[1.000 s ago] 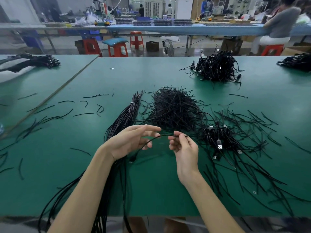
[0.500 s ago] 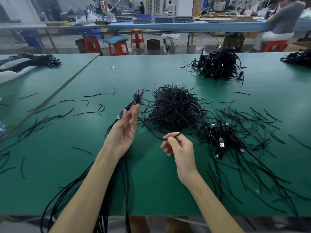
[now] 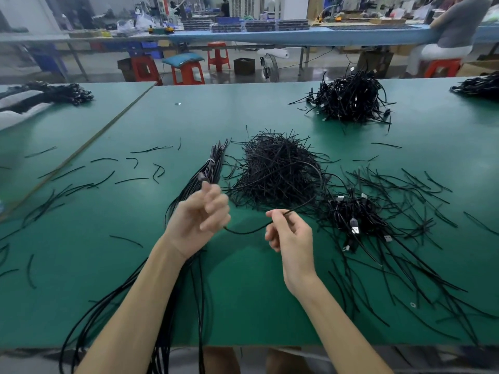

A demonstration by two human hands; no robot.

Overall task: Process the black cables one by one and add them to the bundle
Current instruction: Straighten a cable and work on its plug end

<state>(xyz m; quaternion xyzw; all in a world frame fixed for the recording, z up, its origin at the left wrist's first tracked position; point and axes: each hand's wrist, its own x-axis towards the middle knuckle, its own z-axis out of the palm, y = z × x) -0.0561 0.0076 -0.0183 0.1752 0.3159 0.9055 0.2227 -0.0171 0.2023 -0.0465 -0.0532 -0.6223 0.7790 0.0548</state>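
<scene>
One black cable (image 3: 244,232) sags between my two hands above the green table (image 3: 243,292). My left hand (image 3: 198,215) grips its plug end, with the fingers curled and blurred, and the plug sticks up over the bundle. My right hand (image 3: 291,234) pinches the same cable further along, and from there it loops back over the pile of short black wires (image 3: 275,171). The bundle (image 3: 212,166), tied with a white tie, lies under my left hand and forearm and hangs off the front edge. Loose cables with USB plugs (image 3: 351,214) lie to the right.
A second heap of black cables (image 3: 351,99) sits at the far right, and another (image 3: 478,85) is at the right edge. Short wire offcuts (image 3: 102,182) are scattered on the left. Red stools and a seated person are beyond the table.
My left hand carried the cable's plug end out from beside my right hand to the bundle, and its fingers have curled. My right hand stayed almost in place, still pinching the cable.
</scene>
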